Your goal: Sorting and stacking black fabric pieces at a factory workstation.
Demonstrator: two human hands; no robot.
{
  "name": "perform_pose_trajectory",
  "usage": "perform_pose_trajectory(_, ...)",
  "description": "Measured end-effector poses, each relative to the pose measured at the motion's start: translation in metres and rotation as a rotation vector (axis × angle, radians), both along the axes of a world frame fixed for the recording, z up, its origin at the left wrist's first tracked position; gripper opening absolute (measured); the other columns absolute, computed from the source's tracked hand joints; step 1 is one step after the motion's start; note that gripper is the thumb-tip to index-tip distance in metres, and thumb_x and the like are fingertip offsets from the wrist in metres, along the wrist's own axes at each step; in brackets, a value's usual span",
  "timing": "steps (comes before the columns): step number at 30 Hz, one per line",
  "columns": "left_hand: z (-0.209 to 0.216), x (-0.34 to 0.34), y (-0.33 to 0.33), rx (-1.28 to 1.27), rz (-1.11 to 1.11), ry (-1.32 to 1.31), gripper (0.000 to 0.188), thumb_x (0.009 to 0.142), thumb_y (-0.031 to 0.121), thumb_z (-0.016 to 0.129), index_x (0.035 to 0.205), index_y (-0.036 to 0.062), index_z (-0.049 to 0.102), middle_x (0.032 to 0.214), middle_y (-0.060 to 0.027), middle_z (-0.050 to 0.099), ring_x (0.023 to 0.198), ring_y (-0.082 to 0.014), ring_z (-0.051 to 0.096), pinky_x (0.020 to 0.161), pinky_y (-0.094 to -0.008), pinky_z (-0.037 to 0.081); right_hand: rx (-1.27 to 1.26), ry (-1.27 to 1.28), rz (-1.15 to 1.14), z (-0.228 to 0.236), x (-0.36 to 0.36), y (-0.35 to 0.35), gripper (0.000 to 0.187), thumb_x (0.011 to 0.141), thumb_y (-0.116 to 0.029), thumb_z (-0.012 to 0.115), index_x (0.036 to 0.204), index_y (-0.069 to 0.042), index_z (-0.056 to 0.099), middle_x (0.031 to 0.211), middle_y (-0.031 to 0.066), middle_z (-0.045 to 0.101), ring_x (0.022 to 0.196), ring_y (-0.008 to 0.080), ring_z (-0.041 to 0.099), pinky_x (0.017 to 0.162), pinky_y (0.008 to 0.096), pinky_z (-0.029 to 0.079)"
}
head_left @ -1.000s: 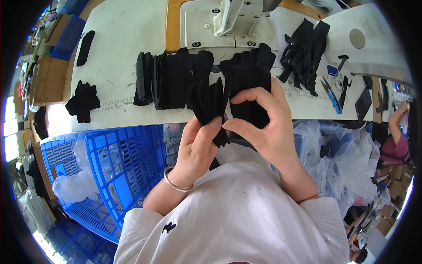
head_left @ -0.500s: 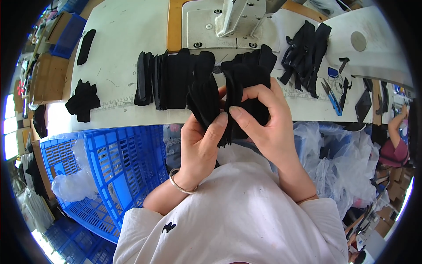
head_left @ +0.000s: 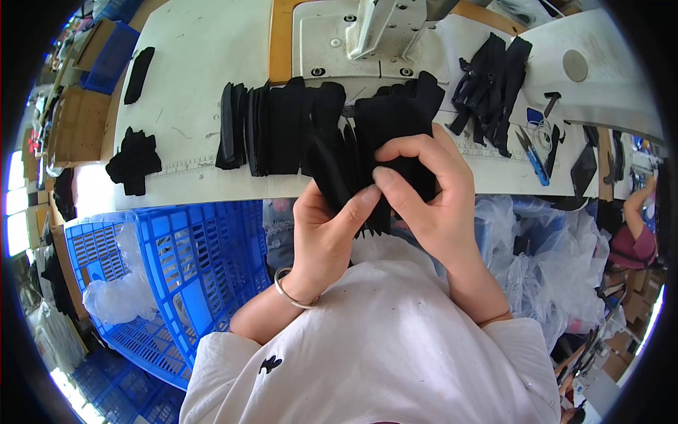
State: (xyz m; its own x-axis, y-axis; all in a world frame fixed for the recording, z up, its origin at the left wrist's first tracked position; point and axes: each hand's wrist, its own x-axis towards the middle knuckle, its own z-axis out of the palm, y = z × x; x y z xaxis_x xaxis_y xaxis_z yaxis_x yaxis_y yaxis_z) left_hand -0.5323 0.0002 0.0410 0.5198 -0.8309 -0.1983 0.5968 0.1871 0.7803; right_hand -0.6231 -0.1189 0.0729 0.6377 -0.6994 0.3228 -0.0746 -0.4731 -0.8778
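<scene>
A bundle of black fabric pieces (head_left: 330,168) is held upright over the table's near edge. My left hand (head_left: 326,225) is closed round its lower left side, thumb pressed on the front layers. At its right edge my right hand (head_left: 428,189) pinches the layers between thumb and bent forefinger; its other fingers are partly hidden behind the cloth. Just beyond stand stacked black fabric pieces (head_left: 282,131), packed in a row. Another black stack (head_left: 395,116) lies behind my right hand. How many layers each hand grips is too dark to tell.
A sewing machine (head_left: 374,42) stands at the back of the white table (head_left: 191,85). Black zippers (head_left: 487,92), blue-handled snips (head_left: 534,159) and a small hammer (head_left: 551,102) lie right. Black cloth (head_left: 134,162) lies left. Below are a blue crate (head_left: 205,275) and clear plastic bags (head_left: 537,261).
The layers that stood apart between my hands have come together with the bundle. My right thumb and forefinger have shifted slightly, now meeting at the bundle's edge.
</scene>
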Motion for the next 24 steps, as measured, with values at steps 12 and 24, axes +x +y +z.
perform_pose_trajectory(12,-0.003,0.004,0.002,0.055,-0.078,-0.218,0.037,0.092,0.000,0.061,0.127,0.0001,0.050,0.117,-0.0018,0.054,0.106,-0.0072,0.050,0.092,-0.0234,0.042,0.036,0.113,0.068,0.004,-0.002,-0.008,0.022,0.072,-0.012,0.077,0.084,-0.005,0.060,0.083,0.0059,0.057,0.080,0.0231,0.055,0.069,0.0316,0.044)
perform_pose_trajectory(24,-0.005,0.005,0.008,-0.145,-0.155,-0.037,0.035,0.100,0.017,0.053,0.128,-0.0014,0.048,0.111,-0.0035,0.060,0.100,-0.0083,0.056,0.090,-0.0253,0.046,-0.101,0.066,0.098,0.012,-0.003,-0.005,0.019,0.073,-0.002,0.070,0.091,-0.005,0.064,0.098,0.0091,0.057,0.092,0.0228,0.057,0.081,0.0304,0.044)
